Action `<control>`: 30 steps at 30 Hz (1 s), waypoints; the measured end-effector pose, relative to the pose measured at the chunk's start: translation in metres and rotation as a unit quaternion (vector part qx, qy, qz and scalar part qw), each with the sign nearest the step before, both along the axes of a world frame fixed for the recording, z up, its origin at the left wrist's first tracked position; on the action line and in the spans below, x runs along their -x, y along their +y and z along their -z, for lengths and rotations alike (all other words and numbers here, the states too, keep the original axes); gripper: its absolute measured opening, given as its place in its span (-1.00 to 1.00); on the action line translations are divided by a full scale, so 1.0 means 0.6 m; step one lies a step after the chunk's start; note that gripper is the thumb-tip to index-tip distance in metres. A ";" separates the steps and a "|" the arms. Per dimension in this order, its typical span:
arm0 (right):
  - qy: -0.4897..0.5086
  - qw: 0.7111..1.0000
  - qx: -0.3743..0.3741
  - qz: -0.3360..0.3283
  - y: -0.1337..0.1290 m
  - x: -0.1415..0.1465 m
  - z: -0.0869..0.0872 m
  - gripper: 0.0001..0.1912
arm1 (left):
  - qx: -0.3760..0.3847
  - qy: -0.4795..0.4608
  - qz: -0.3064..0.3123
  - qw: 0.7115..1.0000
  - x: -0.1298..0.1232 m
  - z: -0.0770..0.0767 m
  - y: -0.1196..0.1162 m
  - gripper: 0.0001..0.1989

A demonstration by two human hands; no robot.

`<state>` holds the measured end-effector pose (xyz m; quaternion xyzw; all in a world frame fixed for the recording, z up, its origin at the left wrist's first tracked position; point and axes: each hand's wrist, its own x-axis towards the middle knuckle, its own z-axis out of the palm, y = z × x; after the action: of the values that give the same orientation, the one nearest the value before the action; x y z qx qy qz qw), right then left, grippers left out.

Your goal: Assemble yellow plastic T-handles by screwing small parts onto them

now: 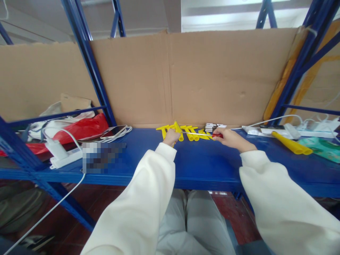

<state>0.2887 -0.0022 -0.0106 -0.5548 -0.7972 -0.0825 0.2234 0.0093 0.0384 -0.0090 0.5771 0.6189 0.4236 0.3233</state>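
My left hand (171, 137) is closed around a yellow plastic tube-like piece (177, 126), whose upper end sticks out above the fingers. My right hand (230, 139) grips the red handle of a screwdriver (217, 135). Its long thin shaft points left, and the tip reaches close to the piece in my left hand; whether they touch I cannot tell. Around and behind both hands lie several more yellow tubular pieces (196, 136), some with a crossbar at the end. A small stack of white and black sticks (212, 126) lies just behind my right hand.
The blue metal shelf (148, 166) is backed by a cardboard sheet (223, 78). Left are a power strip (66, 159), a phone (114, 131) with cable and a red bag (82, 129). Right are long yellow tubes (292, 143), a green packet (322, 148) and another power strip (318, 131).
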 end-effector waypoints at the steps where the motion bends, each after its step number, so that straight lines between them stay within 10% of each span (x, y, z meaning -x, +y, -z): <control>1: -0.004 1.000 0.003 0.009 0.000 0.003 0.001 -0.89 | -0.001 0.003 0.000 1.000 0.001 0.001 0.001 -0.76; 30: -0.041 0.998 -0.018 0.039 0.002 0.009 0.018 -0.87 | 0.019 -0.021 0.002 1.000 0.005 0.008 0.009 -0.81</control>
<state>0.2834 -0.0008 -0.0215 -0.5774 -0.7818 -0.1281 0.1975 0.0064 0.0438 -0.0136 0.5628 0.6187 0.4236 0.3479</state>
